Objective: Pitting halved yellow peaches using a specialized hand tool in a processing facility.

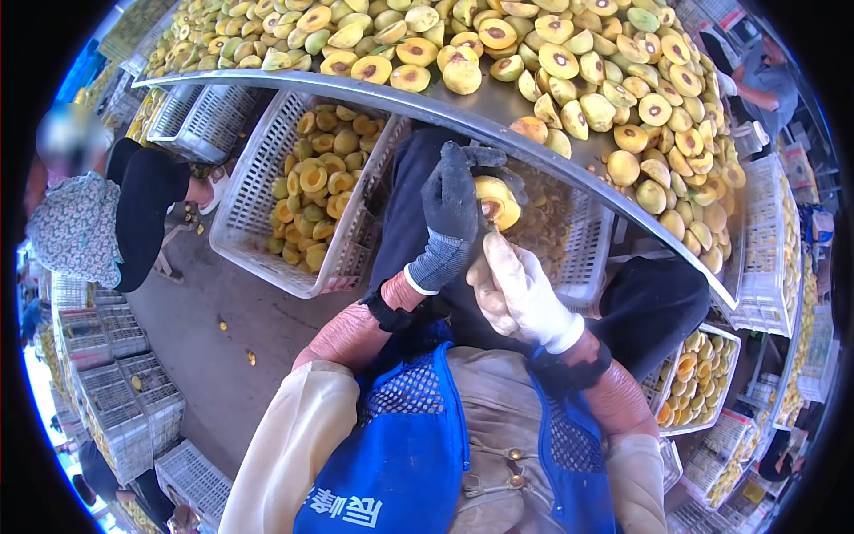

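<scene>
My left hand (454, 193), in a dark grey coated glove, holds a halved yellow stone fruit (497, 202) with its cut face and brown pit turned towards me. Just below it my right hand (524, 287), in a white glove with a stained thumb and fingers, is closed around a small tool that is almost wholly hidden. The fingertips meet the lower edge of the fruit near the pit. Both hands are above my lap, close to the rim of a metal table (494, 100). Under that rim a white plastic crate (587, 247) contains small brown pieces, apparently pits.
Halved fruit (560, 60) is heaped on the table, many with pits. Pitted halves (320, 180) lie in a white crate (230, 220) left of my legs; another fruit crate (707, 380) stands right. Stacked crates (120, 394) line the far left. Seated people (87, 213) are nearby.
</scene>
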